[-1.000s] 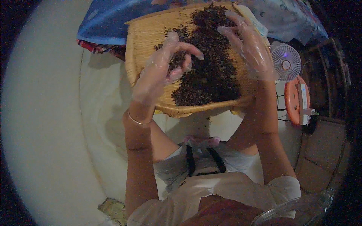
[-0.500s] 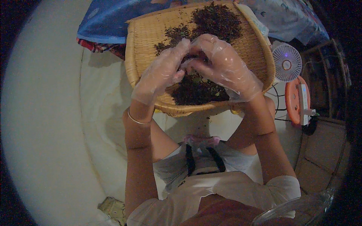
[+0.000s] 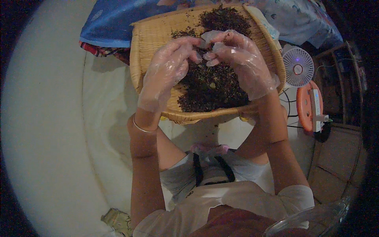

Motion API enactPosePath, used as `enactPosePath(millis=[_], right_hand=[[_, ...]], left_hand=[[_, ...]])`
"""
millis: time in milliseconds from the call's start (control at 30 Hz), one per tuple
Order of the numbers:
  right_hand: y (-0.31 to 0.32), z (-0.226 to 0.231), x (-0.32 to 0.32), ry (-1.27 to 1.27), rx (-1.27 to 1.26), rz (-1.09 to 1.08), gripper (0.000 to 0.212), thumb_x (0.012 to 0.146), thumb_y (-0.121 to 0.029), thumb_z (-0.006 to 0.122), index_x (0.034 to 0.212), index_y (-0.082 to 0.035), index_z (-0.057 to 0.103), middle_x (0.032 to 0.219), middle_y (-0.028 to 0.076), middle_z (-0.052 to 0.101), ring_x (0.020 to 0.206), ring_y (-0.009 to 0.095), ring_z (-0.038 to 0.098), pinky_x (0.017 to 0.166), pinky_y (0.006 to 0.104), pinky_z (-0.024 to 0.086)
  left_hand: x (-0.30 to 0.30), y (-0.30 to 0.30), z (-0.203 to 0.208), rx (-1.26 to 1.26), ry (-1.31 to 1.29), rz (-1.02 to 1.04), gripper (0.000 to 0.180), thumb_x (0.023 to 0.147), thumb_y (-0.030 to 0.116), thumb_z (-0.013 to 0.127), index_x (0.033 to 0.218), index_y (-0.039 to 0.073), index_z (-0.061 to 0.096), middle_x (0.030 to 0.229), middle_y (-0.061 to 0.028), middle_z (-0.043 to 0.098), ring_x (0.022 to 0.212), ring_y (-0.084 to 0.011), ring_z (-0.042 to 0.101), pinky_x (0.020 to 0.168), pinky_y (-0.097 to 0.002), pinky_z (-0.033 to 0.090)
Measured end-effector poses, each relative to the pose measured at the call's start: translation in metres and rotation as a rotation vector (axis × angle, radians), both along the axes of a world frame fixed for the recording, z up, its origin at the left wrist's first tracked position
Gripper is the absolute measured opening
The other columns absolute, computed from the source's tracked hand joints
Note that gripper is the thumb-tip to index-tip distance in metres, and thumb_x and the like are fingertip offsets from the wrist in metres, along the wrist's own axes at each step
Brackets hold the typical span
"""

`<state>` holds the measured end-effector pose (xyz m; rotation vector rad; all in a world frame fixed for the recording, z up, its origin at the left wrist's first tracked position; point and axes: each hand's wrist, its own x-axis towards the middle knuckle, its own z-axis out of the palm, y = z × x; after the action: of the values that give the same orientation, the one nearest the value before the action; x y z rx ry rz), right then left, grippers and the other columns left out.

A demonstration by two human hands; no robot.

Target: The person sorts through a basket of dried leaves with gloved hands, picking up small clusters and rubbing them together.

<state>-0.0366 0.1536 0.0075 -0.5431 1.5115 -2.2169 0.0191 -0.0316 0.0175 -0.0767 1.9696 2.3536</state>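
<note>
A shallow woven bamboo tray (image 3: 152, 33) holds dark, crumbly plant bits. One heap (image 3: 211, 96) lies near its front edge and another pile (image 3: 227, 19) at the back. Above the front heap my left hand (image 3: 169, 63), in a clear plastic glove, has its fingers bent inward and their tips together. My right hand (image 3: 241, 55), gloved the same way, faces it with thumb and fingers closed in a pinch. Their fingertips nearly meet over the dark bits. Whatever small piece they hold is too small to make out.
Right of the tray a small white fan (image 3: 298, 68) stands beside an orange stool (image 3: 304, 104) bearing a white power strip (image 3: 316, 110) and cables. Blue patterned cloth (image 3: 110, 23) hangs behind the tray. A crumpled greenish item (image 3: 117, 221) lies on the floor at lower left.
My hands have come slightly apart from their cupped, overlapping pose, and the fingers now pinch. More of the dark heap at the tray's front shows beneath them.
</note>
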Motion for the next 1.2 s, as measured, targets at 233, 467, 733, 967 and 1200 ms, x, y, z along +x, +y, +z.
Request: enactPosePath(millis=[233, 467, 733, 967, 1200], right_hand=[[-0.001, 0.008, 0.005, -0.108, -0.05, 0.093, 0.025, 0.089, -0.022, 0.058, 0.104, -0.002, 0.056, 0.102, 0.013, 0.062, 0.088, 0.02, 0.063, 0.076, 0.0297, 0.052], [-0.003, 0.008, 0.005, -0.059, -0.025, 0.091, 0.022, 0.09, -0.026, 0.056, 0.101, -0.007, 0.054, 0.101, 0.01, 0.061, 0.073, 0.014, 0.058, 0.06, 0.0241, 0.047], [-0.001, 0.003, 0.004, -0.225, -0.08, 0.001, 0.016, 0.085, -0.017, 0.066, 0.093, -0.005, 0.059, 0.094, 0.009, 0.064, 0.068, 0.012, 0.06, 0.056, 0.0251, 0.05], [-0.002, 0.0, 0.0, -0.063, 0.106, 0.01, 0.015, 0.086, -0.019, 0.065, 0.089, -0.004, 0.06, 0.085, 0.004, 0.062, 0.06, 0.008, 0.056, 0.048, 0.022, 0.046], [-0.005, -0.011, 0.0, 0.343, 0.187, -0.044, 0.021, 0.087, -0.02, 0.064, 0.099, -0.004, 0.062, 0.086, 0.003, 0.06, 0.065, 0.01, 0.056, 0.057, 0.0252, 0.049]], left_hand=[[0.0, -0.001, 0.0, -0.002, 0.008, 0.078, 0.027, 0.092, 0.021, 0.051, 0.112, 0.004, 0.059, 0.072, 0.0029, 0.054, 0.057, -0.0007, 0.036, 0.048, -0.0159, 0.027], [0.0, -0.009, -0.003, 0.093, 0.062, -0.039, 0.033, 0.092, 0.023, 0.048, 0.112, -0.002, 0.057, 0.073, 0.0003, 0.057, 0.055, -0.0023, 0.036, 0.045, -0.0168, 0.025], [-0.003, -0.008, -0.01, -0.12, 0.161, -0.009, 0.029, 0.094, 0.03, 0.05, 0.096, 0.004, 0.064, 0.066, 0.002, 0.048, 0.057, -0.0039, 0.038, 0.05, -0.0185, 0.031], [-0.004, 0.002, -0.011, -0.396, 0.293, 0.032, 0.026, 0.085, 0.024, 0.067, 0.096, 0.001, 0.064, 0.071, -0.0011, 0.055, 0.073, -0.0093, 0.05, 0.066, -0.0243, 0.043], [-0.005, -0.003, -0.013, -0.506, 0.16, -0.059, 0.03, 0.08, 0.025, 0.07, 0.092, -0.001, 0.065, 0.08, -0.0045, 0.06, 0.075, -0.0136, 0.052, 0.07, -0.0285, 0.044]])
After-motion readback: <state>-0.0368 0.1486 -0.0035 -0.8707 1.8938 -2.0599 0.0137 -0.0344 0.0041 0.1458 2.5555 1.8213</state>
